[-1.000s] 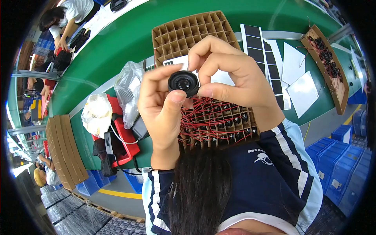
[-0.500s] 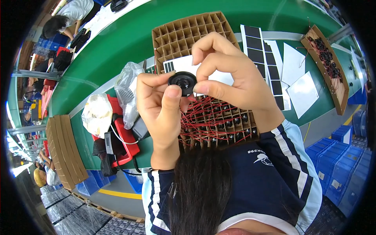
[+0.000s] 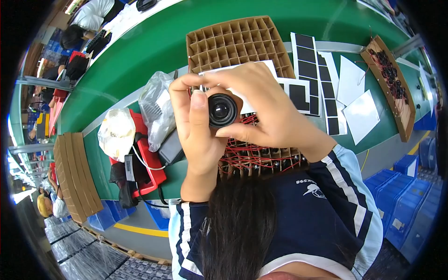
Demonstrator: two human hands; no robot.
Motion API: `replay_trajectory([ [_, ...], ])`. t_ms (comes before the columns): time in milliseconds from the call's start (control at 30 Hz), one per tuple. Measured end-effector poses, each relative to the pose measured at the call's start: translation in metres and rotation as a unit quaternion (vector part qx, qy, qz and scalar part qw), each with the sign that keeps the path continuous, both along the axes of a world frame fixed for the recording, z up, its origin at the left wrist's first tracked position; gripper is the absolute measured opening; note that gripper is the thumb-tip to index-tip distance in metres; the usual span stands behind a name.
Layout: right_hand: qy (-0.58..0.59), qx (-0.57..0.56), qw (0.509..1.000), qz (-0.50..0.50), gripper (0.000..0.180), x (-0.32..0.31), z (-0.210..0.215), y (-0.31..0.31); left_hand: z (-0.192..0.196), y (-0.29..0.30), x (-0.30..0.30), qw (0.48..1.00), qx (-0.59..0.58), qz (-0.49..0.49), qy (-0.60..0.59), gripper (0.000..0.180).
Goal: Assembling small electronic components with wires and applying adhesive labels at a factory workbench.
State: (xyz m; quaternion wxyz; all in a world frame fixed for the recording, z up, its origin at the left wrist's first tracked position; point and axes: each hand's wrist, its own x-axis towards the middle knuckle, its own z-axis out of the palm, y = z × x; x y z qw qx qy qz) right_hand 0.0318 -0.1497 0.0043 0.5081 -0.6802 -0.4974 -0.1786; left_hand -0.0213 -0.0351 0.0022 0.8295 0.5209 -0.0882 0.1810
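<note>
A small round black speaker (image 3: 222, 111) is held between my two hands in front of my chest, its domed face turned up toward me. My left hand (image 3: 198, 135) grips its left side, thumb along the rim. My right hand (image 3: 268, 105) curves around the far and right sides, its thumb at the near edge and its fingertips meeting the left fingers. Below my hands, a divided cardboard box (image 3: 298, 161) holds several black speakers with tangled red wires (image 3: 247, 161). A white sheet with black adhesive squares (image 3: 298, 95) lies just beyond my right wrist.
A bare cardboard divider (image 3: 238, 44) lies on the green table behind my hands. To the right are black-square sheets (image 3: 305, 56), white papers (image 3: 361, 114) and a tray of wired parts (image 3: 408, 114). Leftward sit a plastic bag (image 3: 156, 107), a red device (image 3: 151, 175) and cardboard pieces (image 3: 77, 175).
The speaker has turned from a tilted position to face up. My right hand has come down and closed around it, and more of the sheet beside my right wrist now shows.
</note>
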Motion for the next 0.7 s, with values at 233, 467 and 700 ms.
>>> replay_trajectory([
  [233,-0.126,-0.047,0.991,-0.028,0.054,0.005,-0.005,0.0,-0.004,-0.003,0.004,0.994,0.034,0.102,0.028,0.037],
  [467,-0.028,0.003,0.999,0.014,0.076,0.002,-0.007,0.005,0.003,0.001,0.003,0.994,0.051,0.094,0.035,0.032],
  [700,0.042,-0.008,0.995,0.085,0.077,0.009,-0.008,0.002,-0.009,0.007,-0.001,0.99,0.127,0.054,-0.043,0.056],
])
